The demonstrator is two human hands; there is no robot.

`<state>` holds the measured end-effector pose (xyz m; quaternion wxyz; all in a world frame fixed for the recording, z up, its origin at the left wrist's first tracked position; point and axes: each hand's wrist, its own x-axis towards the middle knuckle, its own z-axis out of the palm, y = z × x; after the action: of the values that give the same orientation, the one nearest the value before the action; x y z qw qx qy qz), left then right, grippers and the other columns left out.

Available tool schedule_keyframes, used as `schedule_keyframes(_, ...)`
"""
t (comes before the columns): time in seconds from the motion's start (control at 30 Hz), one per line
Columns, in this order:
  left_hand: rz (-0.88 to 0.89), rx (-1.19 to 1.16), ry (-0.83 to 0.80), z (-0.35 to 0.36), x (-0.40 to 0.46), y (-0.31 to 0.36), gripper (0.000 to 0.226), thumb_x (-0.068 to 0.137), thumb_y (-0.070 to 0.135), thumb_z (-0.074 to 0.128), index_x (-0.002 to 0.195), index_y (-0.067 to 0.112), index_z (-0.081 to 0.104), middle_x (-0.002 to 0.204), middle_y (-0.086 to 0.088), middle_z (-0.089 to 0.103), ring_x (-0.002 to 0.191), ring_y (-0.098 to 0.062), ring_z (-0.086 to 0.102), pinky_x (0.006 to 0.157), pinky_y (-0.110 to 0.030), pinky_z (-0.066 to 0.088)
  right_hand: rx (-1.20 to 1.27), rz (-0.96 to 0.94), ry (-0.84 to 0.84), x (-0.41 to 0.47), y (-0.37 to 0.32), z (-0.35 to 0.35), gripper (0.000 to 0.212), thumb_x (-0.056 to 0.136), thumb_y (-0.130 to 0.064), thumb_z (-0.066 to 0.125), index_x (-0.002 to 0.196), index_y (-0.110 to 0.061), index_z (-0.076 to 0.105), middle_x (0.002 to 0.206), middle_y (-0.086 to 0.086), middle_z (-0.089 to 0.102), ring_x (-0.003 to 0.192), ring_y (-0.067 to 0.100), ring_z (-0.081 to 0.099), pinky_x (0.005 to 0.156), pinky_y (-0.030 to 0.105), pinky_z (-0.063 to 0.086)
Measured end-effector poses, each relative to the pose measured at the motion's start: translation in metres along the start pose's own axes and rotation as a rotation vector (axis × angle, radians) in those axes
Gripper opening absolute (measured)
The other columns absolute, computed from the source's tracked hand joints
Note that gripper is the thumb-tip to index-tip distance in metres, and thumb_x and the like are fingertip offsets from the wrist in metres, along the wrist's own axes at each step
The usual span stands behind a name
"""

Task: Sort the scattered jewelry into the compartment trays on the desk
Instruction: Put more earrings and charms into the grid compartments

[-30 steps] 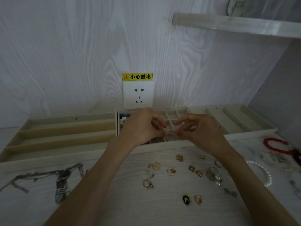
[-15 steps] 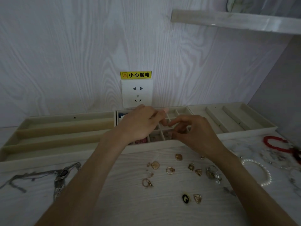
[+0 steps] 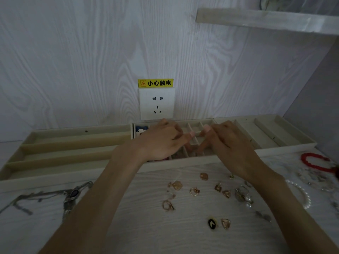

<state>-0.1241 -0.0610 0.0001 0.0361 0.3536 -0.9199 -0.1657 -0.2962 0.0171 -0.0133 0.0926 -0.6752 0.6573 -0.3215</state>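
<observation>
My left hand (image 3: 161, 142) and my right hand (image 3: 229, 142) hover side by side over the middle compartment tray (image 3: 183, 163), with their fingers down among its small cells. The left thumb lies against its forefinger; whether it pinches anything is hidden. The right fingers point loosely down and I see nothing in them. Blue and white pieces (image 3: 141, 130) lie in the tray's far left cell. Several gold rings and pendants (image 3: 193, 191) and a black ring (image 3: 212, 223) lie scattered on the desk in front.
A long-slot tray (image 3: 73, 143) stands to the left and another (image 3: 266, 132) to the right. A silver chain piece (image 3: 73, 193) lies front left; a red bracelet (image 3: 311, 162) and a pearl bracelet (image 3: 304, 197) lie right. A wall socket (image 3: 156, 104) is behind, a shelf (image 3: 266, 21) above right.
Both hands, which pinched a tiny piece together near the tray's front edge, have moved farther over the tray, lowered into it and drawn apart.
</observation>
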Motion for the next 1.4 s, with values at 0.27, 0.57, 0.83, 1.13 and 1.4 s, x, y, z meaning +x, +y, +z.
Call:
schedule_keyframes(0.27,-0.032,0.046,0.049,0.005,0.001,0.005,0.048,0.095,0.055,0.02,0.062,0.037,0.05,0.108,-0.001,0.056,0.107,-0.015,0.038,0.096,-0.035,0.034,-0.1,-0.07,-0.03,0.001,0.006,0.006,0.048,0.097,-0.047,0.028,0.078,-0.031,0.069,0.097,-0.025,0.055,0.099,0.0,0.038,0.095,0.032,0.034)
schedule_keyframes(0.57,-0.104,-0.202,0.047,-0.04,-0.027,-0.022,0.025,0.097,0.033,0.046,0.107,0.026,0.068,0.106,0.009,0.067,0.094,-0.006,0.061,0.093,-0.034,0.048,-0.103,-0.28,-0.229,-0.016,-0.023,0.013,0.011,0.081,-0.043,0.066,0.089,-0.039,0.071,0.058,-0.019,0.054,0.055,-0.001,0.051,0.055,0.01,0.034)
schedule_keyframes(0.83,-0.06,-0.227,-0.124,-0.041,-0.026,-0.012,0.024,0.095,0.028,0.052,0.114,0.024,0.065,0.107,0.006,0.065,0.089,-0.002,0.058,0.083,-0.02,0.043,-0.186,-0.257,-0.355,-0.016,-0.024,0.016,0.015,0.083,-0.04,0.066,0.097,-0.04,0.071,0.059,-0.023,0.05,0.054,-0.006,0.047,0.054,0.01,0.032)
schedule_keyframes(1.13,-0.103,-0.333,-0.084,-0.037,-0.026,-0.005,0.044,0.1,0.04,0.029,0.11,0.022,0.067,0.099,0.006,0.069,0.095,-0.013,0.064,0.088,-0.021,0.044,0.245,-0.095,-0.23,-0.007,-0.019,-0.011,0.008,0.076,-0.024,0.076,0.084,-0.025,0.076,0.067,-0.01,0.068,0.061,0.002,0.057,0.058,0.008,0.042)
schedule_keyframes(1.4,-0.048,-0.406,-0.12,-0.048,-0.004,-0.021,0.025,0.094,0.037,0.046,0.104,0.031,0.069,0.093,0.017,0.07,0.084,0.002,0.064,0.077,-0.013,0.048,0.171,-0.029,-0.447,0.046,-0.02,-0.055,0.012,0.066,-0.031,0.076,0.077,-0.029,0.074,0.073,-0.017,0.072,0.071,-0.006,0.065,0.062,0.003,0.045)
